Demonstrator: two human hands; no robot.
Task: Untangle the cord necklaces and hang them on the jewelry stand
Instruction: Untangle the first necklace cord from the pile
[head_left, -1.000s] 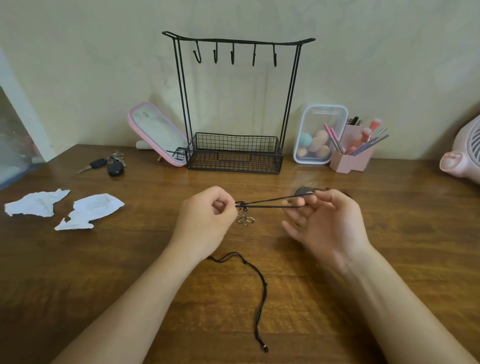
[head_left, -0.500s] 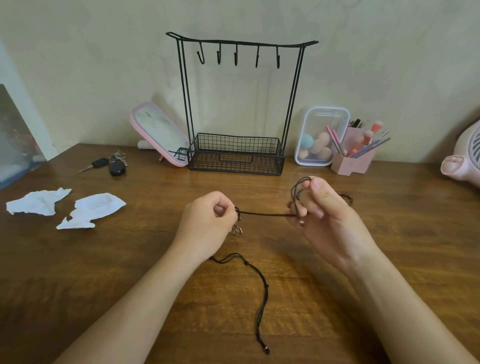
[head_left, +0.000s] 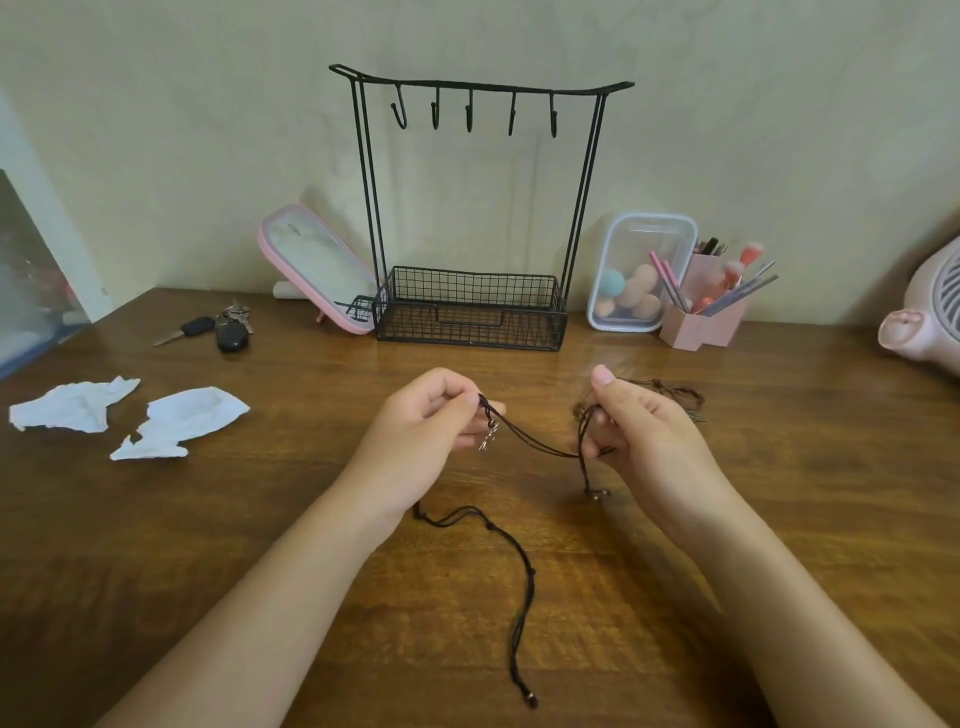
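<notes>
One black cord (head_left: 519, 582) lies loose on the wooden table (head_left: 260, 519), nearest the person; beyond it the left hand (head_left: 421, 441) pinches a second cord (head_left: 535, 441) beside its metal pendant (head_left: 487, 439); the right hand (head_left: 649, 441) curls round its other end; the wire stand (head_left: 470, 208) stands against the wall.

Bare table (head_left: 519, 358) runs before the jewelry stand (head_left: 470, 312), and the space under its hooks (head_left: 469, 111) is open. A pink mirror (head_left: 317, 270) crowds its left posts; a clear container (head_left: 641, 270) and brush holder (head_left: 701, 327) flank its right
</notes>
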